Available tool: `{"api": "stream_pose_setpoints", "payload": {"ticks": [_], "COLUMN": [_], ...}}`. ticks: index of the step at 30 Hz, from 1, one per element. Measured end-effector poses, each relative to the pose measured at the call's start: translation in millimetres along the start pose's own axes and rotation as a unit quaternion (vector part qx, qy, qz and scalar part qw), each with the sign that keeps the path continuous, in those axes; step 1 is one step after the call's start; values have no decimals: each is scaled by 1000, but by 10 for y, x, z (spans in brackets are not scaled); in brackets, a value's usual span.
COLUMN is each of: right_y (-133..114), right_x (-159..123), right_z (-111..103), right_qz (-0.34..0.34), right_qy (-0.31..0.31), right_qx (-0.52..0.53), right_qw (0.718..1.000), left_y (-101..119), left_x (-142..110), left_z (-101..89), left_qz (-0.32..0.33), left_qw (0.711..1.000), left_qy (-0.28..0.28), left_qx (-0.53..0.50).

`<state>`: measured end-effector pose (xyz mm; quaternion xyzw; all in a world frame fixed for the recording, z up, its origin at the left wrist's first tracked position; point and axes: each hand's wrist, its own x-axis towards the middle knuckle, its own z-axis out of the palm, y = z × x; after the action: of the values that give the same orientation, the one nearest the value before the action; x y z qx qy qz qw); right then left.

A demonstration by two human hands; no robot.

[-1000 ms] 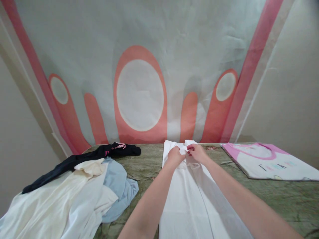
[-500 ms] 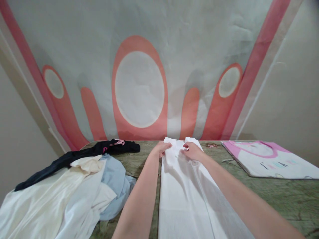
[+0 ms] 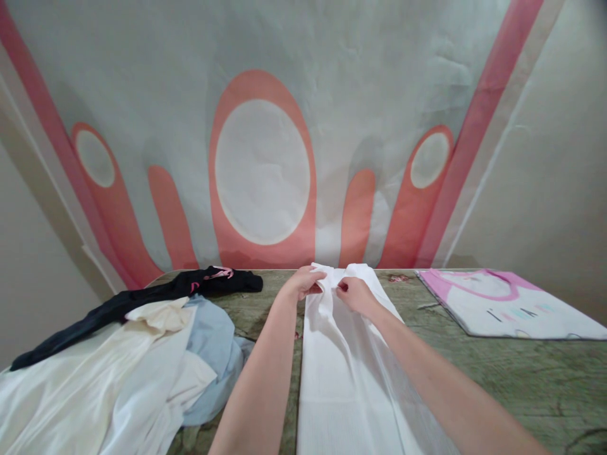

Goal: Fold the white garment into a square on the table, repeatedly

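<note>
1. Wider apart than one second ago, two hands work a white garment [image 3: 348, 373]: the left hand [image 3: 300, 283] has shifted outward to the far edge's left corner, while the right hand [image 3: 358, 296] remains near the middle of that end. Clock positions are read from between the hands.

2. At nine o'clock, the left hand closes its fingers over the corner, fabric held between them, presumably because a loose edge is easiest to grasp. At three, the right hand's fingertips are bunched narrow against the cloth; whether they pinch any cannot be told.

3. One white garment lies lengthwise on one table [image 3: 512, 385], running toward six o'clock, likely so both arms can reach its far end.

4. Toward eight o'clock, a loose heap of cream and white clothing [image 3: 109, 379] overlaps one pale blue garment [image 3: 208, 328]; overlaps prevent a full count. One black garment [image 3: 142, 302] with pink marks stretches behind, nearer nine.

5. Near three o'clock, one pink-trimmed shirt [image 3: 531, 313] lies flat and folded, well apart, perhaps to keep it undisturbed.

6. At twelve, one backdrop [image 3: 303, 38] shows three white ovals [image 3: 263, 170] ringed in orange.
</note>
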<state>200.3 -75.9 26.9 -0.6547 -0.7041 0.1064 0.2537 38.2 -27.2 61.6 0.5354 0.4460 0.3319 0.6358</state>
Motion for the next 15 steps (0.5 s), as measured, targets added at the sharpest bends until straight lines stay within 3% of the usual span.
{"api": "stream_pose_setpoints", "payload": {"ticks": [4,9,12,15], "right_y": [-30,-36,44,190], "right_x": [-8,-72,-38,10], "right_z": [-9,-71,-184,-272], "right_qz": [-21,-66,-80,-59], "right_qy": [-17,-93,-123,-113], "right_qx": [38,88,123,139], "right_qw": [999,990,981,982], "left_y": [18,53,58,50], "left_x": [-11,-31,-29,-18], "left_z": [5,23,56,104], "left_qz": [14,21,17,10], "left_qw": [1000,999,999,999], "left_qy": [-16,-14,-13,-16], "left_qx": [-22,-36,-39,-44]}}
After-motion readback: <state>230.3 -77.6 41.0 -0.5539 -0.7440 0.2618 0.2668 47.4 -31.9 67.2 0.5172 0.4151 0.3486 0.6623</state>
